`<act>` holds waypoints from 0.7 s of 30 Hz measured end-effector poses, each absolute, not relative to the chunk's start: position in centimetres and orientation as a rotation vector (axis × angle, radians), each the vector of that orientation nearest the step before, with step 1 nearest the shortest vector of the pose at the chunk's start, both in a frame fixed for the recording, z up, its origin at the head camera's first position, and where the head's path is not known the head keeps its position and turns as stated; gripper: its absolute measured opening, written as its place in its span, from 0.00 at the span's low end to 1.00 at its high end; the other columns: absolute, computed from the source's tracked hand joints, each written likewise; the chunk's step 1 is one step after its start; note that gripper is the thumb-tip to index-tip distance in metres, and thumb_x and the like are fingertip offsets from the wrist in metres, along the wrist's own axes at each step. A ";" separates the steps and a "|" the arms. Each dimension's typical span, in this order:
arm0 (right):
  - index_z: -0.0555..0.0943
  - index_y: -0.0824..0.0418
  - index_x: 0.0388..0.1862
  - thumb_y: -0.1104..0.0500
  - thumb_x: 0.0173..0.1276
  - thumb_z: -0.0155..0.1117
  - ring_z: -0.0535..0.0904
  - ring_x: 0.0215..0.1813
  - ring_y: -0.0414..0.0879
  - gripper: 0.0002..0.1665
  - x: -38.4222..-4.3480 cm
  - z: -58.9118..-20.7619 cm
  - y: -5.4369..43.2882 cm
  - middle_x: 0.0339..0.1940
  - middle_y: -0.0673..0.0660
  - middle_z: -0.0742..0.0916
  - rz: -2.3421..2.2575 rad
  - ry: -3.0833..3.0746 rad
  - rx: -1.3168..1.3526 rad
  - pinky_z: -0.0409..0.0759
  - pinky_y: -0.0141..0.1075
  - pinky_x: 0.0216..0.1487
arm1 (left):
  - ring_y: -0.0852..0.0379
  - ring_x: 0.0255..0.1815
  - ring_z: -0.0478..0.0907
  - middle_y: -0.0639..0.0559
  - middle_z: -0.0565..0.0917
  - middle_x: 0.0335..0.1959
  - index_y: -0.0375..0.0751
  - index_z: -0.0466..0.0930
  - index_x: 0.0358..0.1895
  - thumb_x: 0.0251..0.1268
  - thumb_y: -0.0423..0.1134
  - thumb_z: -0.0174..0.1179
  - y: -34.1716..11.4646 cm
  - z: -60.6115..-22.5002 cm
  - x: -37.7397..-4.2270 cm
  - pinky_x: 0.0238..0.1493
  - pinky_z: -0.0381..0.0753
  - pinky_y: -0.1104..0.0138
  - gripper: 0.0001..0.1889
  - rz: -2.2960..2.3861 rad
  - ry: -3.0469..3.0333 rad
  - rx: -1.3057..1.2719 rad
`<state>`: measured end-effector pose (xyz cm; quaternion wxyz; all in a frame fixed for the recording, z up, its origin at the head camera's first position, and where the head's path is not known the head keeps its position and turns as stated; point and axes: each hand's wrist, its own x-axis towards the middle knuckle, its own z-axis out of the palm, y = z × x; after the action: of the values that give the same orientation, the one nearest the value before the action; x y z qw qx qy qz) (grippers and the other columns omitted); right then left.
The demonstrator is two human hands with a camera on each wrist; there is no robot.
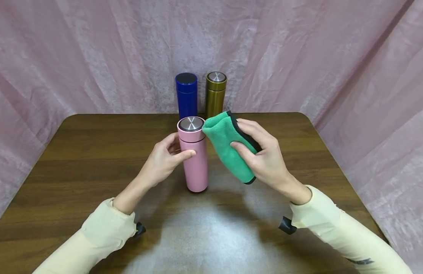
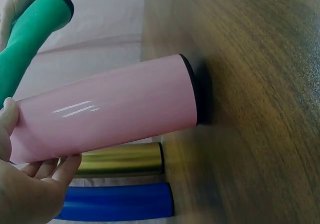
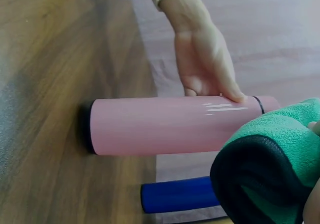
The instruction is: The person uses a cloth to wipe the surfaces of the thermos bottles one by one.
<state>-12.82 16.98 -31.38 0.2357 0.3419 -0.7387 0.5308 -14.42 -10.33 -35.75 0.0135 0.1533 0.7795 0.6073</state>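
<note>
My left hand [image 1: 161,160] grips a pink thermos bottle [image 1: 195,163] high on its side, thumb in front and fingers behind. The bottle has a silver-topped lid and leans slightly; whether its dark base touches the table, I cannot tell. To its right, my right hand [image 1: 266,152] holds a folded green cloth [image 1: 228,148] with black edging, thumb on the near side. One corner of the cloth meets the bottle near its lid. In the right wrist view, the cloth [image 3: 287,129] covers part of the bottle's upper end [image 3: 165,126].
Behind the pink bottle stand a blue thermos bottle [image 1: 186,95] and a gold one [image 1: 215,95], side by side near the back edge of the wooden table [image 1: 95,160]. A pink curtain [image 1: 129,57] hangs behind and along the sides.
</note>
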 end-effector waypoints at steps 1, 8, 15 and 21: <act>0.83 0.71 0.58 0.81 0.59 0.71 0.81 0.61 0.54 0.27 -12.9 -31.5 16.8 0.59 0.62 0.85 1.446 -2.022 0.956 0.80 0.40 0.63 | 0.47 0.59 0.82 0.40 0.83 0.58 0.34 0.74 0.68 0.66 0.36 0.72 -10.3 -35.8 -14.5 0.62 0.81 0.58 0.29 1.893 2.424 0.476; 0.83 0.72 0.58 0.78 0.60 0.73 0.80 0.63 0.54 0.25 -13.6 -32.6 16.0 0.61 0.64 0.84 1.365 -2.020 1.010 0.79 0.43 0.65 | 0.47 0.59 0.82 0.40 0.83 0.58 0.34 0.74 0.67 0.68 0.36 0.72 -10.4 -35.7 -14.7 0.62 0.81 0.55 0.28 1.868 2.437 0.445; 0.84 0.70 0.55 0.76 0.59 0.75 0.83 0.59 0.55 0.23 -13.6 -34.7 15.2 0.58 0.64 0.85 1.331 -2.045 1.054 0.80 0.39 0.63 | 0.46 0.59 0.81 0.38 0.82 0.57 0.32 0.73 0.66 0.69 0.35 0.70 -10.4 -35.7 -14.9 0.62 0.81 0.58 0.26 1.852 2.441 0.431; 0.85 0.68 0.55 0.75 0.60 0.75 0.84 0.58 0.55 0.23 -13.4 -35.8 14.8 0.57 0.62 0.86 1.298 -2.107 1.046 0.80 0.36 0.63 | 0.44 0.61 0.80 0.36 0.81 0.58 0.29 0.71 0.66 0.72 0.33 0.66 -10.6 -36.0 -15.1 0.63 0.79 0.58 0.24 1.854 2.434 0.434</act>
<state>-13.45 14.81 -35.81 0.2254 0.3792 -0.7641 0.4707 -15.09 -10.59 -35.97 0.0257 0.1405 0.7873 0.5998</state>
